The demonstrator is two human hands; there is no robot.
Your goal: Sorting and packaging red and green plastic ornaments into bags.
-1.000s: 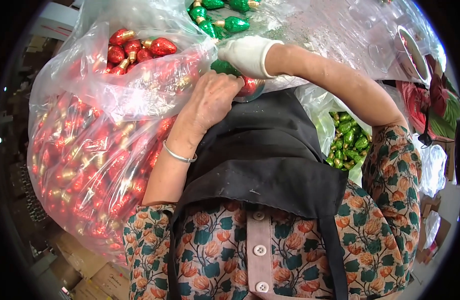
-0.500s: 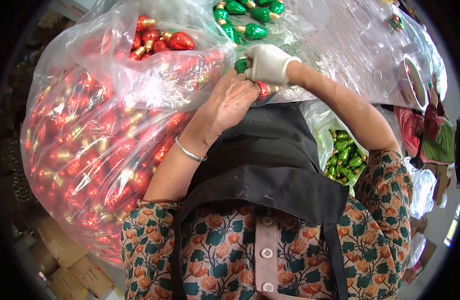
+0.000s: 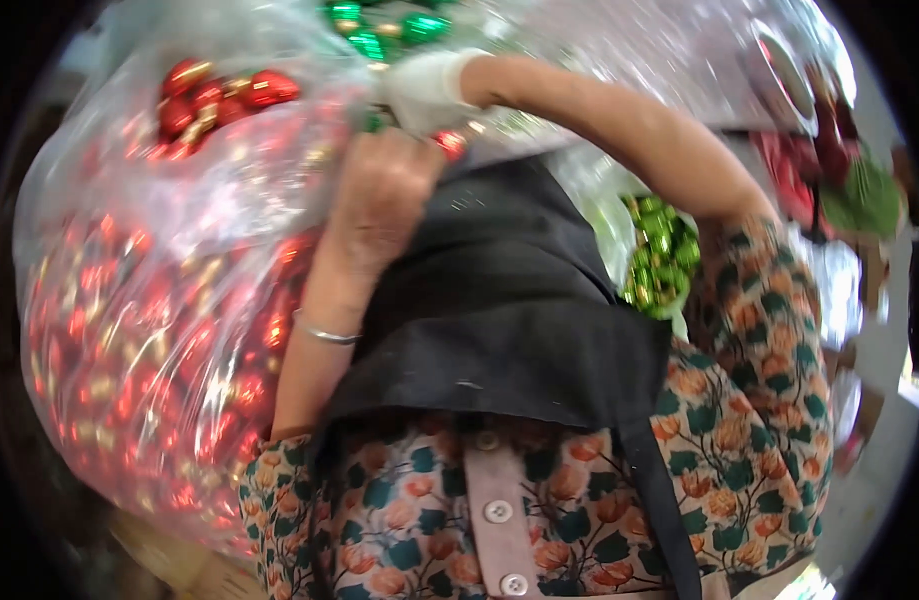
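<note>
My bare left hand (image 3: 384, 185), with a bangle on its wrist, is closed just below my white-gloved right hand (image 3: 424, 90), and the two meet. A red glittery bulb-shaped ornament (image 3: 450, 145) sticks out on the right of the left hand's knuckles, which seem to be round it. At the left of the glove shows a bit of a green bulb ornament (image 3: 374, 122), by the right hand's closed fingers. Motion blur and the hands themselves hide the fingertips and the exact grip.
A big clear plastic bag (image 3: 159, 340) of red ornaments fills the left; loose red ones (image 3: 204, 100) lie on its upper part. Green ornaments (image 3: 424, 27) lie beyond my hands. An open bag of green ornaments (image 3: 661, 255) is beside my apron. Another person (image 3: 859, 195) is at far right.
The whole view has shifted and blurred, so hands and bags appear farther left and higher. Both hands stay together, with the red and green ornaments still at them.
</note>
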